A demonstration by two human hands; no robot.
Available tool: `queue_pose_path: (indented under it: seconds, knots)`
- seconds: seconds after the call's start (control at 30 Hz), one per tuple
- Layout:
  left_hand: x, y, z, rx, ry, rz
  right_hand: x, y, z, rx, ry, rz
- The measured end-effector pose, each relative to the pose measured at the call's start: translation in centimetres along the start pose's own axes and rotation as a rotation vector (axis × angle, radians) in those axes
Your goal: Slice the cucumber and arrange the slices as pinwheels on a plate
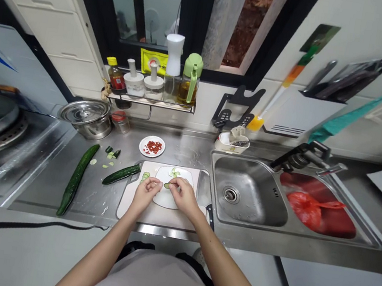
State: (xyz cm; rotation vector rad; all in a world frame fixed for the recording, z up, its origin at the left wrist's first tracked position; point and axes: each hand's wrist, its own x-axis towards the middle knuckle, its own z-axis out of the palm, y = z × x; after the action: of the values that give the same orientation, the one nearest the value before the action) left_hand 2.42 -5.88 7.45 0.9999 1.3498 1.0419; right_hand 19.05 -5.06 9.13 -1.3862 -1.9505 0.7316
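Over a white plate on the cutting board, my right hand pinches a small cucumber slice. Just left of it is my left hand, its fingers curled together; whatever they hold is too small to name. Several pale green slices lie on the plate's far part, and more cucumber slices rest on the board's upper left. A cut cucumber touches the board's left edge. Partly under my right forearm, a knife lies at the board's right side.
A whole cucumber and cucumber scraps lie left. Behind the board stands a plate of chopped red pieces. A steel pot is back left. The sink is right, with a red bag in its second basin.
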Motion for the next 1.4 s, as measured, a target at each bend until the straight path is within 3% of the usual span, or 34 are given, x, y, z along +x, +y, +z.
queue_pose_path:
  seconds: [0.13,0.23,0.4,0.67,0.93,1.17,1.4]
  knots:
    - [-0.3,0.5,0.3,-0.199,-0.167,-0.251,-0.5,0.2,-0.7,-0.057,0.034,-0.12]
    - [-0.3,1.1,0.8,-0.339,-0.207,-0.307,-0.7,0.2,-0.9,-0.082,0.016,-0.155]
    - [0.0,1.3,1.2,-0.367,-0.14,-0.277,-0.8,0.1,-1.1,-0.099,-0.022,-0.128]
    - [0.0,1.4,1.4,-0.325,-0.085,-0.119,-0.9,0.1,-0.9,-0.074,-0.017,-0.123]
    - [0.3,0.9,2.0,-0.251,-0.093,0.005,-0.8,0.9,-0.2,0.021,0.022,-0.093]
    - [1.8,-1.0,3.4,-0.239,-0.109,0.003,-0.9,3.1,-0.5,0.067,-0.001,-0.017]
    - [4.3,-4.5,5.6,-0.097,-0.273,-0.101,-1.8,6.9,-1.0,-0.112,-0.129,0.126]
